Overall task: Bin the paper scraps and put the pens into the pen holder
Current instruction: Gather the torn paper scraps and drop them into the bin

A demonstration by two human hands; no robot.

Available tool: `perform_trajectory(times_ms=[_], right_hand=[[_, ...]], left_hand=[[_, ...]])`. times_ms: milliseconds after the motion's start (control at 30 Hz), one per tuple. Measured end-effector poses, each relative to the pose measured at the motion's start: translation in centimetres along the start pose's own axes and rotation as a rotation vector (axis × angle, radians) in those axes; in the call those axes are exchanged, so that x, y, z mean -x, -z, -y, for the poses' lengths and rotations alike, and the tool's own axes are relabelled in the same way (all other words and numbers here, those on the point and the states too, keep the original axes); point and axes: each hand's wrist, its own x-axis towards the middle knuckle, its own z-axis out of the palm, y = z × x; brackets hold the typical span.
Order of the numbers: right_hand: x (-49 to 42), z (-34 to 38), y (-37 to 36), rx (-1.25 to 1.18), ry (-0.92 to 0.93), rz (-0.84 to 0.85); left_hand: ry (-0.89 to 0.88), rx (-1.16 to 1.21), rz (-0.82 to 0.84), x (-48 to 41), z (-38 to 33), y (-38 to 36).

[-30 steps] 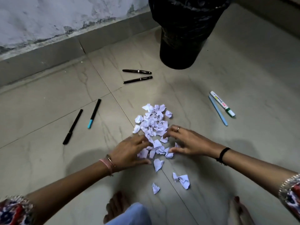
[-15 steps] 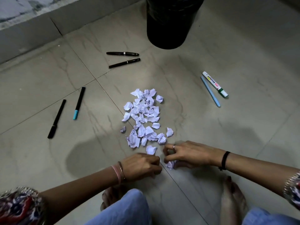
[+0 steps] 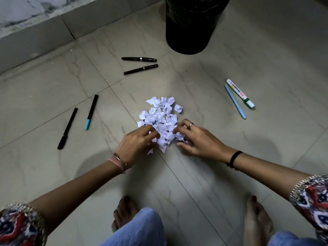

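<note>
A heap of torn white paper scraps lies on the tiled floor. My left hand curls around the heap's near left edge, fingers on scraps. My right hand curls around its near right edge and grips a few scraps. A black bin stands beyond the heap. Two black pens lie near the bin. A black pen and a teal-tipped pen lie at the left. At the right are a whiteboard marker and a light blue pen. No pen holder is in view.
A grey skirting and wall run along the far left. My bare feet and blue trouser legs are at the bottom edge, close behind the heap.
Both hands have moved forward from the stray near scraps and pushed them into the main heap, which is now more compact. The loose scraps near my feet are gone.
</note>
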Motion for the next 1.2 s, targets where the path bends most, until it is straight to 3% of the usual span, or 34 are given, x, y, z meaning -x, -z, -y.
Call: perform_trajectory(times_ms=[233,400,567,633,733,867,967,1100,1200], right_hand=[[-1.1,-0.3,-1.8,-0.063,-0.133,-0.02],[-4.4,-1.2,1.4,-0.164,-0.155,-0.116],[-3.4,-3.1,3.4,0.055,-0.225,0.117],[-2.6,-3.2,2.5,0.099,-0.225,0.196],[-2.9,-2.9,0.8,0.092,-0.229,0.182],[-6.3,-2.9,1.1,-0.125,-0.203,0.073],[-8.2,-3.5,3.2,-0.051,-0.177,0.087],[-9.4,-4.3,4.7,0.161,-0.172,0.293],[-10.9,-4.0,4.3,0.204,-0.167,0.356]], left_hand=[[0.078,-0.063,0.05,-0.5,0.9,-0.8],[0.296,0.124,-0.01,-2.5,2.2,1.8],[0.408,-0.139,0.412,-1.9,2.8,2.8],[0.408,-0.171,0.496,-1.6,2.6,1.8],[0.499,-0.067,0.487,-2.8,2.4,1.1],[0.44,0.036,0.386,-6.1,3.3,1.3],[0.45,0.023,0.325,-7.4,4.8,2.4],[0.458,-0.01,0.482,-8.3,5.8,3.1],[0.436,-0.004,0.612,-9.6,5.3,2.8]])
